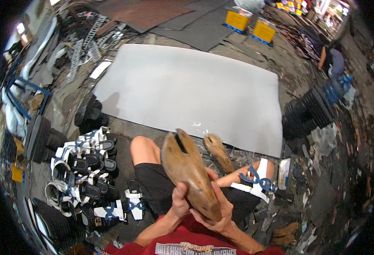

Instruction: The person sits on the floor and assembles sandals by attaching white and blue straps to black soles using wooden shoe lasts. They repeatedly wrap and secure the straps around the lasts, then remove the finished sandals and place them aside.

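A brown wooden shoe last [187,170] is held up over my lap, with its slotted end pointing away from me. My left hand [179,203] grips its near left side, thumb along the wood. My right hand [222,206] wraps round its near right side and underside, so some of those fingers are hidden. Just beyond it, a second wooden last [217,152] lies on the ground. Across my right leg rests a white sandal upper [257,183] with blue crossed straps.
A large white sheet [187,89] lies in front. Finished-looking white and black sandals [89,163] are heaped at my left. Stacks of black soles [308,112] stand at the right. Two yellow-and-blue tins [238,20] sit at the back, and scraps litter the right-hand ground.
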Tool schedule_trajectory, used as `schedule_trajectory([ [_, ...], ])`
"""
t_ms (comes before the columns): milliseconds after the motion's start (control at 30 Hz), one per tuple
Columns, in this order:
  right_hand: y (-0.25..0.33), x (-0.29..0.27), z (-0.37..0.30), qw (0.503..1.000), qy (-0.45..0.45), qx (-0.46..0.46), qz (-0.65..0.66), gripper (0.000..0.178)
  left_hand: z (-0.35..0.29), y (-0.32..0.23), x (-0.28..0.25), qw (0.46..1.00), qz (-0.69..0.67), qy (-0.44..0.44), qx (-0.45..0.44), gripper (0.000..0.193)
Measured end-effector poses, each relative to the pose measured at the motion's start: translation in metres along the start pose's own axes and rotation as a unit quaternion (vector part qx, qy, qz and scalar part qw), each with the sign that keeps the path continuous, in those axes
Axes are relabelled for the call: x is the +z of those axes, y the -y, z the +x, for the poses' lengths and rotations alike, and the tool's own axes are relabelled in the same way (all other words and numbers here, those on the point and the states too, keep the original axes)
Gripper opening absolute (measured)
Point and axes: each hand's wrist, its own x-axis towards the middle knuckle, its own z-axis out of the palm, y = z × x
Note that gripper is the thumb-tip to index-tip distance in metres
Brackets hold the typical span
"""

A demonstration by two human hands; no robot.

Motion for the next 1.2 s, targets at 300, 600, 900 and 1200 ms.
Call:
schedule_trajectory([
  [300, -0.002, 0.004, -0.006, 0.999, 0.005, 0.021, 0.042, 0.096, -0.006, -0.006, 0.001, 0.997, -0.071, -0.031, -0.031, 0.090],
  [600, -0.003, 0.005, -0.006, 1.000, -0.014, 0.018, 0.022, 0.095, 0.000, -0.005, -0.005, 0.995, -0.087, -0.022, -0.044, 0.086],
  [900, -0.005, -0.002, 0.007, 0.998, 0.025, 0.044, 0.028, 0.103, 0.010, -0.005, -0.011, 0.986, -0.142, -0.032, -0.075, 0.077],
  [1200, 0.001, 0.003, 0.037, 0.991, 0.077, 0.106, 0.035, 0.107, 0.056, -0.017, -0.030, 0.949, -0.304, -0.082, -0.016, 0.058],
])
